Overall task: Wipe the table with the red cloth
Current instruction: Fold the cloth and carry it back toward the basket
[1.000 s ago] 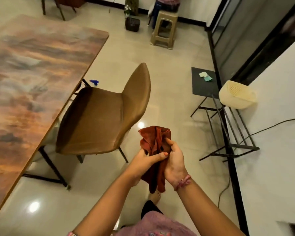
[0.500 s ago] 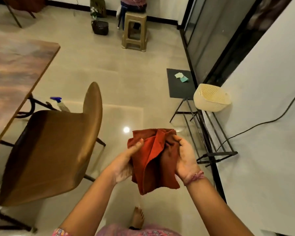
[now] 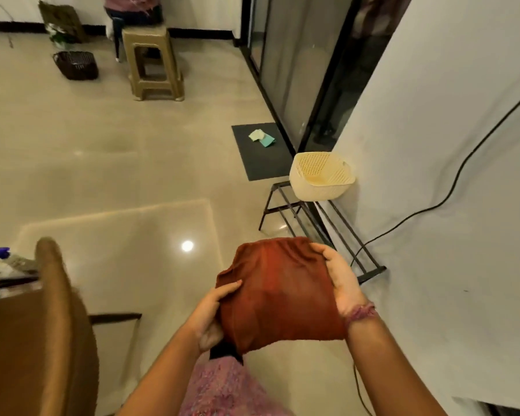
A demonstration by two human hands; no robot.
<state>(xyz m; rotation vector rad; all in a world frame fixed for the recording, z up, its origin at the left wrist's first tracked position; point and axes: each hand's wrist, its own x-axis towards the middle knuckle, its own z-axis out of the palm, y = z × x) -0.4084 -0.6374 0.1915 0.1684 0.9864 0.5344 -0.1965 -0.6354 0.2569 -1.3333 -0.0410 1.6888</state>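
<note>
**Head view: cloth in hand, table out of sight**

Head camera, nearest first: both hands hold the red cloth (image 3: 278, 291) spread in the air in front of the person's body, over the floor; the left hand (image 3: 212, 313) pinches its left edge with the thumb on top and fingers curled under; the right hand (image 3: 341, 280) grips the right edge, fingers wrapped over the top corner; the table to be wiped does not show here, so no wiping has begun, by my reading.

Risks, as I judge them: the lower hem hangs free, so a loosened pinch on either side could let the cloth fold, slip or drop to the floor and pick up dirt; a loosely spread cloth might also bunch once pressed on a surface.

Just to the left stands a brown chair (image 3: 51, 325), likely in the path of a turn toward the table; blurred clutter lies beyond its back. To the right a black wire rack (image 3: 327, 223) carries a cream basket (image 3: 321, 178) against the white wall, with a black cable (image 3: 433, 208) trailing nearby; further off lie a dark mat (image 3: 258, 154), a tan stool (image 3: 153, 61) and a dark basket (image 3: 75, 64).
</note>
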